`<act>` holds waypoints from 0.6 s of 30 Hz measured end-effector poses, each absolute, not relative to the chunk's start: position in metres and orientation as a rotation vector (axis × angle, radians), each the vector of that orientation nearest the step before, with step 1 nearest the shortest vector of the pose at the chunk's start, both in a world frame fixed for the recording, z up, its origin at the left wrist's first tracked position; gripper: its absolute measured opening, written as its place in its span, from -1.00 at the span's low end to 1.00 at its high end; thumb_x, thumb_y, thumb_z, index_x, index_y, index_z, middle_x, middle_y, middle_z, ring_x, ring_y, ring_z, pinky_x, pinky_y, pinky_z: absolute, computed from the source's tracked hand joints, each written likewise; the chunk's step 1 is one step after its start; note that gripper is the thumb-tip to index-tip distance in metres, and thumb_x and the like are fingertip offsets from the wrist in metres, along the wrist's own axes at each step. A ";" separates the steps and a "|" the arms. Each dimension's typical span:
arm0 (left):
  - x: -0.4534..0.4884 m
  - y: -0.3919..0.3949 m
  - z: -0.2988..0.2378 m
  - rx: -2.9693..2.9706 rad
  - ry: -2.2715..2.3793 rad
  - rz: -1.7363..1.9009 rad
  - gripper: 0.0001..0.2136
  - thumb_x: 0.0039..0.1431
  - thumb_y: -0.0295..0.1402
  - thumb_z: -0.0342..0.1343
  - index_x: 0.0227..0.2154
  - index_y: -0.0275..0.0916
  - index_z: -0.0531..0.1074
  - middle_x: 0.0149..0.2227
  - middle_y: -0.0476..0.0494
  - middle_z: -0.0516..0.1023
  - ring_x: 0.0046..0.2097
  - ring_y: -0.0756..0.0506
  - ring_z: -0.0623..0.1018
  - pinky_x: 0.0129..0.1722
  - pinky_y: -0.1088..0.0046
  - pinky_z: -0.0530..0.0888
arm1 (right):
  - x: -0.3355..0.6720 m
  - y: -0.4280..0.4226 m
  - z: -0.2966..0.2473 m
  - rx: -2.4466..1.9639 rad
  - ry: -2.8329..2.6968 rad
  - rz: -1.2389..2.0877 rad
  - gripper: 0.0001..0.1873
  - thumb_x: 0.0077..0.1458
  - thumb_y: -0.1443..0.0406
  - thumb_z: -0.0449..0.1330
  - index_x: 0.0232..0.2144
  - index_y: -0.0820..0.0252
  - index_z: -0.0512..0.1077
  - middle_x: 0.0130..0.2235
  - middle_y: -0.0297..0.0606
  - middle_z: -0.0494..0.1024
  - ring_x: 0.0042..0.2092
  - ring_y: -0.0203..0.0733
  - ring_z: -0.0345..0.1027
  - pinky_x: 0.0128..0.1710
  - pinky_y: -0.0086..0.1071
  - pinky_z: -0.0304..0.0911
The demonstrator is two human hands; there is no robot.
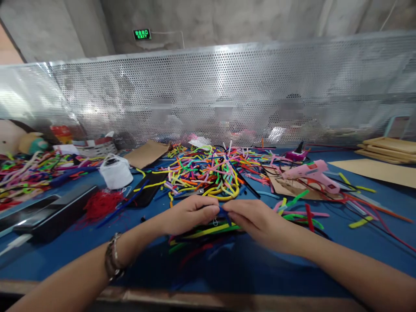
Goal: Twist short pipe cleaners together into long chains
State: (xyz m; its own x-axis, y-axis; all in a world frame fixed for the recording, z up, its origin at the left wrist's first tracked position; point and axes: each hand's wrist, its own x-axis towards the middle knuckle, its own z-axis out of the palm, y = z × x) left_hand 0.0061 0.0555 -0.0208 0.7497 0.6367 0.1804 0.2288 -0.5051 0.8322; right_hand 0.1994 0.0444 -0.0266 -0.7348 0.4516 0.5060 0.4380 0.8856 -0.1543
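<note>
Where both hands meet: at the centre of the frame, just below the middle, the left hand [191,214] and the right hand [268,225] are close together, fingertips pinched on a dark blue pipe cleaner [224,212], much of it hidden by the fingers.
Under the hands: yellow and green pipe cleaners [211,232] lie on the blue tabletop [276,277], partly blurred.
Left wrist: a bracelet [112,260] circles it, lower left of the frame.
Pipe-cleaner heap: just beyond the fingers, a many-coloured tangle [208,167] spreads across the middle of the frame.
Glue gun: right of centre, a pink glue gun [308,172] lies over a brown paper sheet [280,187].
Left of the frame: a glossy black box [58,216] lies beside red yarn [102,206]; a white pouch [116,172] sits just above the yarn.
Right edge: brown envelopes [390,149] are stacked.
Background: a perforated metal screen [195,80] spans the frame; above it, upper left, glows a green exit sign [142,34].
</note>
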 end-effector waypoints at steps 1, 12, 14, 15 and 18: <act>0.005 0.056 -0.020 1.988 0.621 0.559 -0.66 0.11 -0.11 -0.17 -0.62 -0.25 0.08 -0.66 0.13 0.05 -0.61 0.11 0.06 -0.64 0.59 0.06 | 0.199 0.044 -0.028 -0.595 -2.494 0.062 -0.71 0.17 0.36 -0.19 -0.26 0.23 0.32 -0.40 -0.28 0.47 -0.40 -0.37 0.32 -0.43 -0.54 0.15; 0.007 0.056 -0.028 1.692 0.584 0.386 -0.62 0.03 -0.02 -0.07 -0.60 -0.25 0.05 -0.65 0.16 -0.01 -0.63 0.14 -0.02 -0.69 0.61 -0.04 | 0.195 0.037 -0.024 -0.465 -2.425 -0.944 -0.71 0.13 0.43 -0.16 -0.44 0.24 0.35 -0.61 -0.38 0.31 -0.55 -0.32 0.10 -0.52 -0.41 -0.07; 0.008 0.055 -0.028 1.727 0.617 0.384 -0.63 0.04 -0.03 -0.08 -0.59 -0.25 0.07 -0.65 0.15 -0.01 -0.62 0.13 -0.02 -0.68 0.61 -0.04 | 0.196 0.038 -0.025 -0.470 -2.432 -0.934 -0.69 0.14 0.42 -0.18 -0.46 0.24 0.34 -0.61 -0.37 0.31 -0.55 -0.32 0.09 -0.51 -0.40 -0.08; 0.009 0.055 -0.027 1.771 0.636 0.395 -0.64 0.05 -0.04 -0.09 -0.59 -0.26 0.09 -0.65 0.15 0.00 -0.61 0.13 0.00 -0.66 0.60 -0.02 | 0.196 0.039 -0.026 -0.473 -2.438 -0.918 -0.67 0.15 0.42 -0.19 -0.47 0.24 0.33 -0.61 -0.37 0.31 -0.55 -0.31 0.09 -0.52 -0.40 -0.08; 0.011 0.054 -0.025 2.004 0.677 0.484 -0.67 0.09 -0.13 -0.12 -0.60 -0.29 0.16 -0.62 0.10 0.10 -0.55 0.10 0.10 -0.58 0.59 0.10 | 0.196 0.043 -0.029 -0.470 -2.471 -0.840 -0.66 0.16 0.40 -0.20 -0.50 0.23 0.31 -0.61 -0.37 0.32 -0.55 -0.31 0.10 -0.53 -0.41 -0.08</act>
